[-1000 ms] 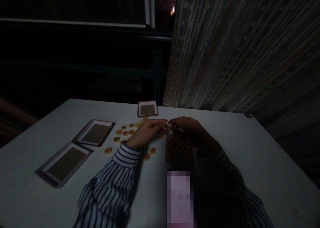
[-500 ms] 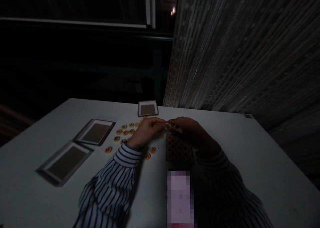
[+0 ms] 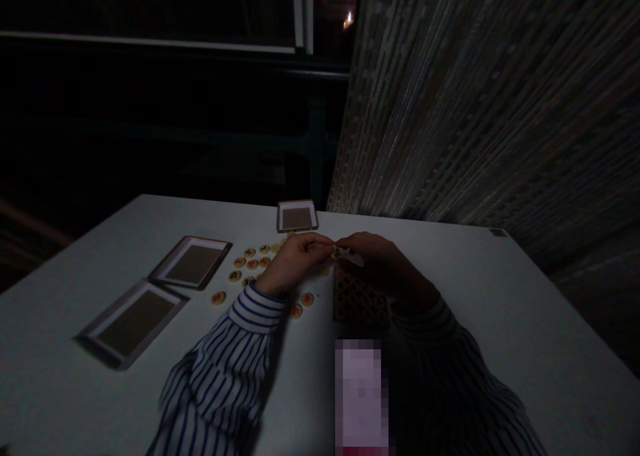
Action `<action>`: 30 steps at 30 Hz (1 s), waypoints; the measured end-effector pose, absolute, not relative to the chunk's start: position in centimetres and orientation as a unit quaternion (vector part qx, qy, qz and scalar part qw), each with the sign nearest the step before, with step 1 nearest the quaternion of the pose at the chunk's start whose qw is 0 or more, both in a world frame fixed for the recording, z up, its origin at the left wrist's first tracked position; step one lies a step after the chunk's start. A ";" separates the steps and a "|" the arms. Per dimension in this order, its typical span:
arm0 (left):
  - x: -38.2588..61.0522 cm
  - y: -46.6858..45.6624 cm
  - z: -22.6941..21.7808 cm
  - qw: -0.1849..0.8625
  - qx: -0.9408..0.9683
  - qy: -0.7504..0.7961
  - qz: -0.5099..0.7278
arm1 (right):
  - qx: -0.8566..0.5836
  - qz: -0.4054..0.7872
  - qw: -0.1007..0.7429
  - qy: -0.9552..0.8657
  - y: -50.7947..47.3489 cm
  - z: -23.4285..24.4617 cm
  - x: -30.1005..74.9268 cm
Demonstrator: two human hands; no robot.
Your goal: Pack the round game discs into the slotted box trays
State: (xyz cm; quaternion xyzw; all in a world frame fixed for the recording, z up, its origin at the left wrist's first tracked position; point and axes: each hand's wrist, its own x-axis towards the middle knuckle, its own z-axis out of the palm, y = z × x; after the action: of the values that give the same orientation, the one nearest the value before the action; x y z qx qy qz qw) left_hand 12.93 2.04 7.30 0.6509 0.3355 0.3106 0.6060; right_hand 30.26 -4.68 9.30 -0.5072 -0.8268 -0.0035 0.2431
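Note:
In dim light my left hand [image 3: 295, 261] and my right hand [image 3: 383, 261] meet above a white table [image 3: 500, 323]. Their fingertips pinch one small round game piece [image 3: 337, 251] between them, and a scrap of something pale shows at my right fingers. Several more round pieces [image 3: 250, 264] with red or dark marks lie scattered on the table to the left of and under my left hand. A dark box with a red pattern [image 3: 359, 301] lies just below my right hand. Both sleeves are striped.
Two flat open trays [image 3: 193, 263] [image 3: 131, 323] lie at the left of the table, and a small square tray [image 3: 297, 216] sits at the far edge. A woven blind [image 3: 475, 109] hangs at the right. A blurred pink patch [image 3: 361, 393] is near me.
Both hands have stayed together on the one piece, lifting it slightly and turning it a little. Nothing else on the table has moved.

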 end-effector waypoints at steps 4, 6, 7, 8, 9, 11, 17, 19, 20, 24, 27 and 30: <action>12.9 1.9 7.5 0.609 0.658 0.330 0.297 | -0.515 -0.010 0.228 -0.826 -4.6 9.2 30.3; 12.7 2.0 7.7 0.597 0.663 0.337 0.302 | -0.518 -0.012 0.223 -0.825 -4.5 9.0 30.5; 12.6 2.0 7.8 0.590 0.662 0.343 0.308 | -0.521 -0.010 0.220 -0.825 -4.4 8.9 30.6; 12.4 2.1 7.8 0.583 0.661 0.351 0.316 | -0.525 -0.007 0.216 -0.823 -4.3 8.7 30.7; 12.1 2.3 7.9 0.579 0.656 0.359 0.325 | -0.531 -0.005 0.209 -0.821 -4.2 8.6 30.9; 11.6 2.6 8.1 0.578 0.646 0.366 0.339 | -0.543 0.002 0.191 -0.818 -3.9 8.2 31.1; 10.4 3.3 8.4 0.552 0.641 0.392 0.361 | -0.565 0.026 0.133 -0.814 -3.5 7.3 31.6; 10.3 3.4 8.4 0.543 0.646 0.395 0.363 | -0.572 0.034 0.111 -0.812 -3.5 7.0 31.8; 10.2 3.5 8.3 0.542 0.647 0.395 0.364 | -0.577 0.035 0.100 -0.810 -3.5 6.9 31.9; 10.0 3.8 8.2 0.541 0.646 0.400 0.360 | -0.591 0.025 0.062 -0.804 -3.4 6.3 32.2; 9.8 3.9 8.2 0.533 0.647 0.411 0.358 | -0.598 0.026 0.038 -0.800 -3.4 6.0 32.1; 9.7 4.0 8.2 0.523 0.655 0.416 0.353 | -0.608 0.022 0.014 -0.793 -3.5 6.0 31.9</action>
State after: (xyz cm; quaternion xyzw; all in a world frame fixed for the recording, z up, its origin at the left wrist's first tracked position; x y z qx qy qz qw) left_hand 9.68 3.98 8.24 0.6550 0.4158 0.3526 0.5231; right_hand 31.94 -3.53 5.98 -0.6081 -0.7934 0.0220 0.0143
